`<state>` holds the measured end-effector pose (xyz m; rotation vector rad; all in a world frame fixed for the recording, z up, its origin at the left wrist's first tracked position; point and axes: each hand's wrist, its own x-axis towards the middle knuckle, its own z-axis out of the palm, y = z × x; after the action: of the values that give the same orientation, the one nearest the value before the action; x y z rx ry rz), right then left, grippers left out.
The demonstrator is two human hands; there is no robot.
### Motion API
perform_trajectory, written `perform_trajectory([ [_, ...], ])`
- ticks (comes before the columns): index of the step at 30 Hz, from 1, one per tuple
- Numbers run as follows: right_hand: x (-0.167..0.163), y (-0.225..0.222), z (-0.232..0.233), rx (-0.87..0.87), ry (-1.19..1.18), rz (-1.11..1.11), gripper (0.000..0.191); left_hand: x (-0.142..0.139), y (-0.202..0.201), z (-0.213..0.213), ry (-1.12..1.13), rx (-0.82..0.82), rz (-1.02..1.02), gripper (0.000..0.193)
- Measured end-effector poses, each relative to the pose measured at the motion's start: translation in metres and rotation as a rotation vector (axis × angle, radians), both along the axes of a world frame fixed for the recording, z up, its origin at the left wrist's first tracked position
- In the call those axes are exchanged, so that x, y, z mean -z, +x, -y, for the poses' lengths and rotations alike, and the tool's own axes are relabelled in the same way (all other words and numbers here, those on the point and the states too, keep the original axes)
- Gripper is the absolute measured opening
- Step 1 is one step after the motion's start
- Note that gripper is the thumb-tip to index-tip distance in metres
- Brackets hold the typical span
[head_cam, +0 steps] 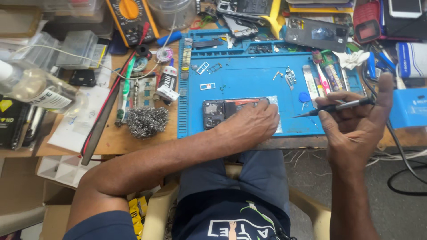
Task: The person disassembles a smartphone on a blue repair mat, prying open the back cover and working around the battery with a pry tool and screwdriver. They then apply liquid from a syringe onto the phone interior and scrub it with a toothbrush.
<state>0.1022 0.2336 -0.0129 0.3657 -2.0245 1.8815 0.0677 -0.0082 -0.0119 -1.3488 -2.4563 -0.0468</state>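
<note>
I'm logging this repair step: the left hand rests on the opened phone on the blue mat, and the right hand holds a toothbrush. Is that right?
Not quite. In the head view the right hand holds a slim screwdriver, not a toothbrush. The left hand does rest on the opened phone on the blue mat.

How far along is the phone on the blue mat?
Done: the phone lies opened, its insides showing, with loose small parts set on the blue mat. In hand: the left hand steadies it, and the right hand holds a screwdriver clear of it. Left: it is not closed up.
</note>
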Motion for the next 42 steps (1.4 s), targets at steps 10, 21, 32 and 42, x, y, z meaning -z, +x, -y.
perform_trajectory([
  [10,-0.026,-0.025,0.000,0.024,0.602,0.095,0.089,-0.001,-0.048,0.052,0.326,0.023,0.190,0.030],
  [21,-0.019,-0.055,0.016,0.103,1.379,-0.011,0.064,0.023,-0.056,0.135,0.101,-0.421,0.191,0.023],
  [32,-0.036,-0.059,0.067,-0.460,1.175,-0.152,0.083,-0.022,0.009,0.127,0.270,-0.288,0.444,0.064],
  [42,-0.044,-0.019,0.070,-0.225,1.207,-0.354,0.056,-0.013,0.054,0.109,0.656,-0.336,0.560,0.046],
])
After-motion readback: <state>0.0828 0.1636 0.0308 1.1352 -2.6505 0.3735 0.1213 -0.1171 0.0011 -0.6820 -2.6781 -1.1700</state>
